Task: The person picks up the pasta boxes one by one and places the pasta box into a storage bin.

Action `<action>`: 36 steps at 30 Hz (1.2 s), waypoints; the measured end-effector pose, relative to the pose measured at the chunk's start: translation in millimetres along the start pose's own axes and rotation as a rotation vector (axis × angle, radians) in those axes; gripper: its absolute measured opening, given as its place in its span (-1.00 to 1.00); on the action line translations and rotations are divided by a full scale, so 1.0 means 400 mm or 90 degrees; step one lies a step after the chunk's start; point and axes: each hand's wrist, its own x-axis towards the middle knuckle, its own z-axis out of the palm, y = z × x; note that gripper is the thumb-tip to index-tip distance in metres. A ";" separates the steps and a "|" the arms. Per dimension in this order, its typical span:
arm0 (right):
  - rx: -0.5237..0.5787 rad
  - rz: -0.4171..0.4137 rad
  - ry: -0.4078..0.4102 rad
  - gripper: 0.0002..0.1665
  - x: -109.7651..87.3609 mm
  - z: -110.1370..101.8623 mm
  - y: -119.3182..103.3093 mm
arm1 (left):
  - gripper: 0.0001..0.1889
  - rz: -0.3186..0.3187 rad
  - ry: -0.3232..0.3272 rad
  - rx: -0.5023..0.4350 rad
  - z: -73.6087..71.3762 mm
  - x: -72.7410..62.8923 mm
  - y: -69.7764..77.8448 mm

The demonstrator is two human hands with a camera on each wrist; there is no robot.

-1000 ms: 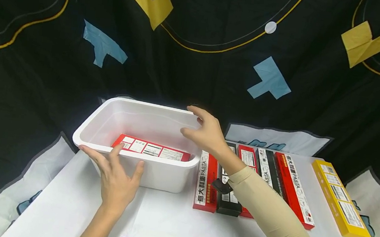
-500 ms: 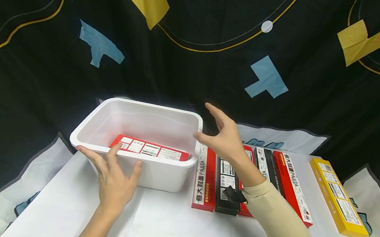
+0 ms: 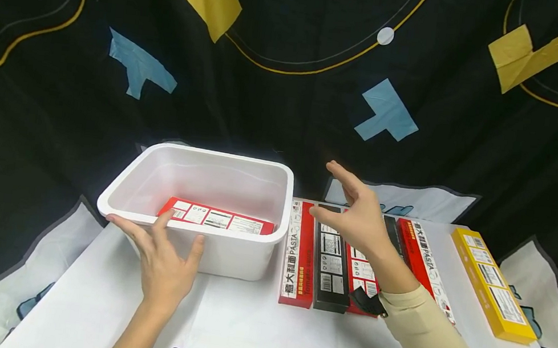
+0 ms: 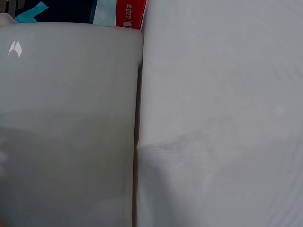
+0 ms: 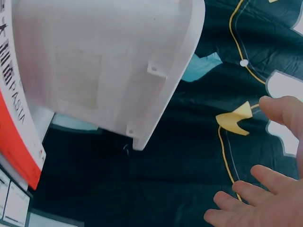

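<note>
Left hand [image 3: 166,273] at near side of white bin [image 3: 228,257], fingers spread, touching rim, thumb along outer wall
Red box [image 3: 217,218] inside bin, lying flat, label side up
Right hand [image 3: 361,221] holding nothing, fingers extended, thumb well apart, hand above row of pasta boxes [image 3: 333,266] right of bin; red and black boxes side by side, leftmost red one just beside bin
Yellow box [image 3: 494,284] apart, right of row, on white tablecloth [image 3: 261,333]
</note>
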 end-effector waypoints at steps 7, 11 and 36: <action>-0.027 0.018 0.021 -0.10 -0.040 -0.036 0.028 | -0.22 0.004 0.008 -0.006 0.001 -0.001 -0.003; -0.024 0.029 0.027 -0.09 -0.056 -0.052 0.040 | -0.23 0.012 0.015 -0.010 0.002 0.002 -0.003; -0.125 0.150 0.102 -0.08 -0.186 -0.164 0.149 | -0.23 0.000 0.003 -0.011 0.002 -0.003 -0.003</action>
